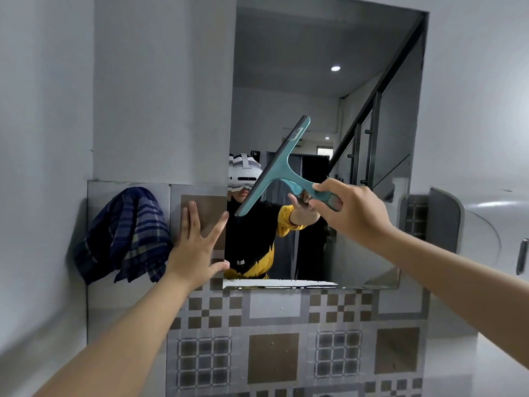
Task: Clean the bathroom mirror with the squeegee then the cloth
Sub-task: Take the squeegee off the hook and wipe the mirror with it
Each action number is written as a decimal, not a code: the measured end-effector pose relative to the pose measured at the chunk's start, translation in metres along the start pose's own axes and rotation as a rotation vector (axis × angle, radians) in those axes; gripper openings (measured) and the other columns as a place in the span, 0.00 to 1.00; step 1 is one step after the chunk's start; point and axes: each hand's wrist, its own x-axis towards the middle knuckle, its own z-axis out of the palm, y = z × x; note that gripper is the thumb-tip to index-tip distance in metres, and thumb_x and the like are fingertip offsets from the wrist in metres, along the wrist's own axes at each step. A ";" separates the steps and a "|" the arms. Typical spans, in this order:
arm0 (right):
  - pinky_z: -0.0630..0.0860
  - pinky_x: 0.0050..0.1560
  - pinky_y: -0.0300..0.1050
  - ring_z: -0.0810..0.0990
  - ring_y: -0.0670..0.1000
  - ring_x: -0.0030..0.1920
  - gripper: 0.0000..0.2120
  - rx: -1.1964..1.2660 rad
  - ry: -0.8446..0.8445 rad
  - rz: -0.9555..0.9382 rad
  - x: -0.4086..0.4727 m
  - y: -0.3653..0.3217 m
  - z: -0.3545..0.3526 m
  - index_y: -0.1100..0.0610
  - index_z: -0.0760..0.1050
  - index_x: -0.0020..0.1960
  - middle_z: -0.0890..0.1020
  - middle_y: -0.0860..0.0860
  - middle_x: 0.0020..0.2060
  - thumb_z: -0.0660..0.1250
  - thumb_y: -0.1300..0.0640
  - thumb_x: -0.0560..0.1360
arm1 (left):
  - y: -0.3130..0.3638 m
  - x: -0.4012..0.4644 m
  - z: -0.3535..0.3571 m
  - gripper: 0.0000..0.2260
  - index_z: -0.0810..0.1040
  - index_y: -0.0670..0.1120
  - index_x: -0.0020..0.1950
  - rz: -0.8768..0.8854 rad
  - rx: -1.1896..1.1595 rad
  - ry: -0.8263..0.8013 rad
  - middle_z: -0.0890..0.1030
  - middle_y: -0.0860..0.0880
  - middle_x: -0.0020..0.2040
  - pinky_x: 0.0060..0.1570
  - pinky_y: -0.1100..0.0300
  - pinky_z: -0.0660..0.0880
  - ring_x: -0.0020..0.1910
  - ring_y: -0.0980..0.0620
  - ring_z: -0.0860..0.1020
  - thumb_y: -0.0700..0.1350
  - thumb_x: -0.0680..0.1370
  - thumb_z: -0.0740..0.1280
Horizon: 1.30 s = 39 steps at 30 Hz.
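Observation:
A tall mirror (320, 81) hangs on the wall ahead, above patterned tiles. My right hand (347, 212) grips the handle of a teal squeegee (279, 167). Its blade slants from upper right to lower left in front of the mirror's lower left part. My left hand (197, 243) rests flat with fingers spread on the tiled wall at the mirror's left edge. A dark blue plaid cloth (123, 236) hangs on the wall just left of that hand. The mirror reflects a person in a black and yellow top.
Brown and grey patterned tiles (272, 348) cover the wall below the mirror. A white strip (274, 283) runs along the mirror's bottom edge. A white curved fixture with a metal handle (522, 256) stands at the right. Plain white wall lies at the left.

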 end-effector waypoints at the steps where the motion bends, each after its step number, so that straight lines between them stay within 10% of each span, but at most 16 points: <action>1: 0.71 0.24 0.42 0.67 0.45 0.22 0.16 -0.013 -0.007 -0.005 0.000 0.004 -0.001 0.53 0.80 0.52 0.65 0.40 0.22 0.67 0.43 0.72 | 0.000 0.000 -0.001 0.50 0.35 0.63 0.73 -0.003 0.003 -0.003 0.33 0.38 0.75 0.45 0.48 0.80 0.73 0.36 0.36 0.64 0.66 0.70; 11: 0.58 0.25 0.35 0.65 0.41 0.23 0.13 -0.104 -0.067 0.038 -0.021 0.060 -0.026 0.52 0.79 0.55 0.70 0.44 0.24 0.71 0.50 0.72 | 0.008 0.002 -0.006 0.50 0.30 0.63 0.71 -0.051 0.063 -0.088 0.24 0.40 0.71 0.57 0.45 0.75 0.70 0.39 0.28 0.62 0.69 0.69; 25: 0.79 0.26 0.51 0.79 0.55 0.28 0.26 -0.082 -0.015 0.159 -0.077 0.143 -0.068 0.52 0.76 0.55 0.82 0.53 0.35 0.58 0.33 0.72 | 0.011 0.004 -0.001 0.51 0.31 0.61 0.72 -0.106 0.067 -0.106 0.19 0.42 0.67 0.63 0.38 0.67 0.70 0.39 0.26 0.58 0.68 0.71; 39: 0.70 0.26 0.43 0.71 0.50 0.27 0.09 0.373 0.091 0.748 -0.110 0.063 0.003 0.51 0.65 0.53 0.76 0.54 0.33 0.64 0.51 0.78 | 0.011 0.003 -0.001 0.52 0.33 0.60 0.73 -0.117 0.059 -0.091 0.23 0.40 0.70 0.61 0.37 0.69 0.69 0.40 0.26 0.59 0.67 0.72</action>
